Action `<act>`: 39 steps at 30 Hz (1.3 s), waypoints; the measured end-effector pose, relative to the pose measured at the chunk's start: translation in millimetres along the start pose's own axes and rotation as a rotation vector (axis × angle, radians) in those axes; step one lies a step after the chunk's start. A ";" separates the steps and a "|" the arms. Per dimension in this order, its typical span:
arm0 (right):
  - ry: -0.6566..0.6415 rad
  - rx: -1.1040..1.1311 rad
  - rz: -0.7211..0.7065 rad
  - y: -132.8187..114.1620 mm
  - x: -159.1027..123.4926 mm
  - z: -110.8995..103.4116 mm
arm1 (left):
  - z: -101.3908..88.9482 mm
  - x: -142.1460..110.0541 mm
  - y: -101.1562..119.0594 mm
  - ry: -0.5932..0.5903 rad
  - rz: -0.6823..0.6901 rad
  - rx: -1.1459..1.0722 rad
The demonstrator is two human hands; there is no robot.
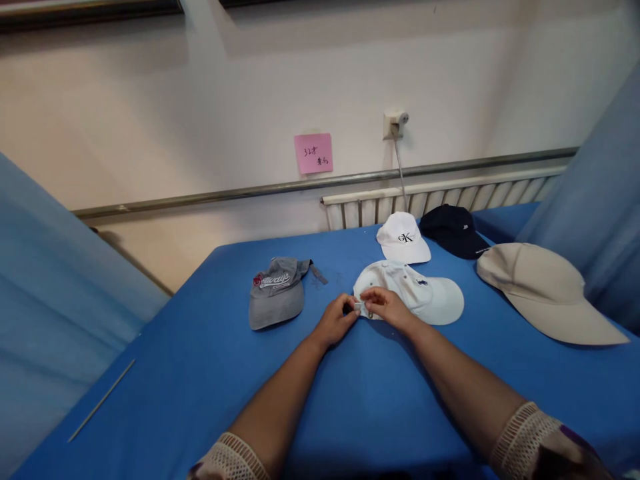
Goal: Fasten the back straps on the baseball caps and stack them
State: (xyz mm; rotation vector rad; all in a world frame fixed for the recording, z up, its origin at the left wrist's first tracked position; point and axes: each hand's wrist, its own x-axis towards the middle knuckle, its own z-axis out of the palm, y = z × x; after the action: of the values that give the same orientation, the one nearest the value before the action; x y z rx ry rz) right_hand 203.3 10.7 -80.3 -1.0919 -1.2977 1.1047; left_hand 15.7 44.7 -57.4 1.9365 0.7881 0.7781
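A pale, almost white baseball cap (pixel 440 300) with a small dark logo lies on its side on the blue-covered table, brim to the right. At its back edge, my left hand (pixel 338 321) pinches the end of the cap's strap (pixel 357 307) between thumb and fingers. My right hand (pixel 389 307) is closed at the same strap, just right of the left, its fingertips by a small metal buckle (pixel 371 315). My fingers partly cover the strap, so how it runs through the buckle is hidden.
A grey cap (pixel 277 293) with lettering lies to the left, its strap loose. Behind are a white cap (pixel 404 239) and a navy cap (pixel 453 230); a large beige cap (pixel 545 283) lies right. A thin stick (pixel 101 400) rests near the left edge of the table (pixel 200 400).
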 end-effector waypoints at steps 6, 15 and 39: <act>-0.080 -0.263 -0.163 -4.0 -4.1 8.6 | 2.2 -0.1 -2.1 0.116 -0.144 -0.322; -0.073 -0.260 -0.156 -6.1 -2.9 14.0 | -0.7 -3.9 11.3 0.239 -0.260 -0.567; 0.036 -0.351 -0.455 -38.9 -23.1 24.4 | -15.5 -3.8 0.1 0.280 0.052 0.275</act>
State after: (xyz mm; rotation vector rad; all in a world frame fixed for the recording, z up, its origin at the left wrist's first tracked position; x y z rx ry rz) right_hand 179.0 -18.5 -45.7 -0.9889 -1.6494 0.5285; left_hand 1.6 49.2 -51.6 2.1235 1.0625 1.0329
